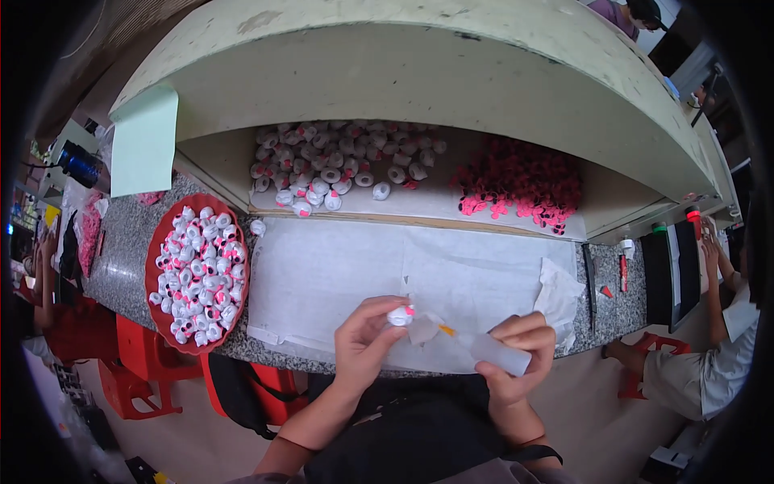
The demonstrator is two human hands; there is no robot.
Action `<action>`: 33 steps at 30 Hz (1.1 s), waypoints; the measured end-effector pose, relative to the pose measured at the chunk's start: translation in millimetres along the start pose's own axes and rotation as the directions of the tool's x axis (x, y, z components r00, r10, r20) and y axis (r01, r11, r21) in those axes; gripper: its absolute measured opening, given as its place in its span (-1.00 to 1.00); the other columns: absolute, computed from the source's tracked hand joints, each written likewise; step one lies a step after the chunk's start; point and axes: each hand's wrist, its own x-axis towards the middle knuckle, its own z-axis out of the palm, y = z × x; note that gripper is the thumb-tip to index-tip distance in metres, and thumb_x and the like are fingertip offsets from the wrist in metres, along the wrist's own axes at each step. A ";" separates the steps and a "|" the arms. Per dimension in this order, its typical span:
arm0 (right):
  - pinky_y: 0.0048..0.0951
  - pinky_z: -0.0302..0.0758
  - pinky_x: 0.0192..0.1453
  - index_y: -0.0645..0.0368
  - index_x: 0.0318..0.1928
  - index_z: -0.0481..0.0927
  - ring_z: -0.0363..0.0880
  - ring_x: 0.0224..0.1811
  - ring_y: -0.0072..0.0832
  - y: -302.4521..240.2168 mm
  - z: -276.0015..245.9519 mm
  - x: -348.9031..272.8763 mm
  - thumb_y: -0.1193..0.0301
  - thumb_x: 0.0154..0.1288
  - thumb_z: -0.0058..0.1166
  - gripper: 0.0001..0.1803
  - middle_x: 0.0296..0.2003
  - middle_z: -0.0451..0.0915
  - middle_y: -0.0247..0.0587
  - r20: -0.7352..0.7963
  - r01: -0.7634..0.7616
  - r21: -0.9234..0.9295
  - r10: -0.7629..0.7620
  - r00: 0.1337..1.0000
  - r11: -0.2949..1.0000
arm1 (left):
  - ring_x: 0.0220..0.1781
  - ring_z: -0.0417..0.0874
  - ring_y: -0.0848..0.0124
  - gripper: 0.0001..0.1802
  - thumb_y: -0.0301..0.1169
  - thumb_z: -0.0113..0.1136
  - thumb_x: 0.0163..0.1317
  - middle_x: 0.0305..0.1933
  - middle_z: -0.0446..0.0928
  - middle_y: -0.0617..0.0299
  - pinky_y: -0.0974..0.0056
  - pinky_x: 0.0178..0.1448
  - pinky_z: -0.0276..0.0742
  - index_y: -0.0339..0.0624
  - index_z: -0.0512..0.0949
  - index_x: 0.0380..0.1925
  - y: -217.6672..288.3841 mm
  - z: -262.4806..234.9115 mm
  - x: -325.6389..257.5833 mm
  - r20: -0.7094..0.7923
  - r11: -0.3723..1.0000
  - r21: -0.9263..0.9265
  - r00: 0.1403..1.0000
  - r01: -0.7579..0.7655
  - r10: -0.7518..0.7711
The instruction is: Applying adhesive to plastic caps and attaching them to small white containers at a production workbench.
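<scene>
Between the thumb and fingers of my left hand (361, 343) is a small white rounded figure piece (398, 317) with a bright pink part on its upper right. My right hand (522, 359) is wrapped round a whitish squeeze bottle (498, 353), tilted so that its yellow-orange tip (447, 329) points left at the piece. A pale translucent patch lies between tip and piece; I cannot make out what it is. Both hands are over the near edge of a white paper sheet (330, 266) on the speckled counter.
A red scalloped tray (151, 278) full of similar pieces stands at left. Under the shelf lie white pieces (322, 169) and a heap of pink parts (520, 181). Crumpled paper (558, 294), a black strip (589, 282) and a red marker (622, 273) lie right. People sit on both sides.
</scene>
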 end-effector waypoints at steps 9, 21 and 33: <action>-0.46 0.35 -0.22 0.20 -0.32 0.22 0.36 -0.26 -0.42 65.5 -38.0 89.3 0.68 -0.22 0.00 -0.63 -0.37 0.28 -0.24 0.250 -0.066 -0.442 0.194 0.949 0.895 | -0.22 0.44 0.42 -0.65 -0.65 0.03 -0.09 -0.21 0.41 0.07 0.39 -0.08 0.35 -0.33 0.32 -0.21 -1.9 -12.1 10.9 -0.290 0.997 0.058 0.955 -0.048 0.062; -0.30 0.42 -0.30 0.27 -0.42 0.49 0.47 -0.38 -0.20 125.6 -8.1 139.6 0.56 -0.11 -0.16 -0.82 -0.47 0.46 -0.02 0.449 0.471 -0.747 -0.167 0.878 0.470 | -0.22 0.44 0.35 -0.62 -0.60 -0.01 0.00 -0.24 0.42 0.07 0.37 -0.10 0.35 -0.41 0.28 -0.11 23.8 -18.1 2.6 -0.260 0.932 0.355 0.950 -0.073 0.174; -0.36 0.42 -0.18 0.24 -0.41 0.53 0.50 -0.41 -0.27 87.1 -14.7 142.5 0.50 -0.09 -0.13 -0.80 -0.49 0.49 -0.08 0.403 0.581 -0.662 -0.428 0.809 0.474 | -0.20 0.43 0.37 -0.65 -0.63 0.00 -0.01 -0.23 0.41 0.05 0.36 -0.08 0.36 -0.45 0.30 -0.15 27.8 -10.5 3.7 -0.228 0.939 0.335 0.959 -0.083 0.166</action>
